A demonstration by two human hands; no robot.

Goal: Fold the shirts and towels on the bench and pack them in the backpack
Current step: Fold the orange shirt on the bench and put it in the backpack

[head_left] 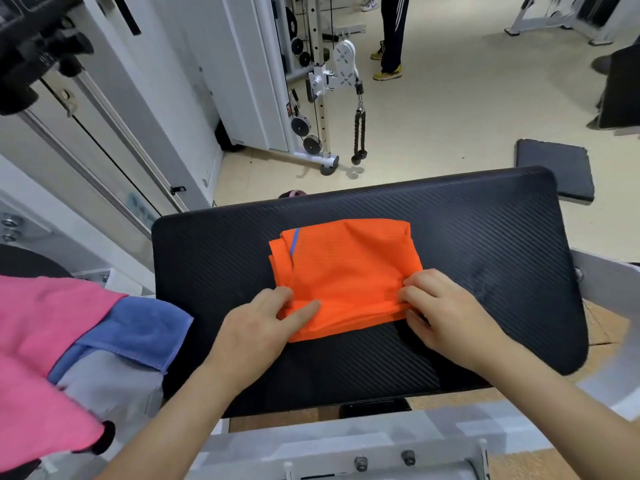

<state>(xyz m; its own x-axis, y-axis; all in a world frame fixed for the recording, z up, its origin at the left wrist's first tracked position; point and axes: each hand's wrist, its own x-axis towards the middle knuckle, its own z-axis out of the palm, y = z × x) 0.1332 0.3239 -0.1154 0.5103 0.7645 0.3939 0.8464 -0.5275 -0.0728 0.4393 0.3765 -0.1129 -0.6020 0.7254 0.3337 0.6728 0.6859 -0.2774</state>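
An orange mesh shirt point(346, 268) with a blue stripe lies partly folded on the black padded bench point(467, 237). My left hand point(263, 323) pinches the shirt's near left edge, with the index finger pressed flat on the cloth. The near right corner is gripped by my right hand point(440, 310). A pink towel point(41, 341), a blue towel point(138, 330) and a grey cloth point(110, 382) are heaped at the left beside the bench. No backpack is in view.
A white cable machine point(325, 81) with a rope handle stands beyond the bench. A dark floor pad point(554, 168) lies at the right. A person's legs point(391, 36) are at the far back. A metal frame with bolts point(381, 459) sits just below me.
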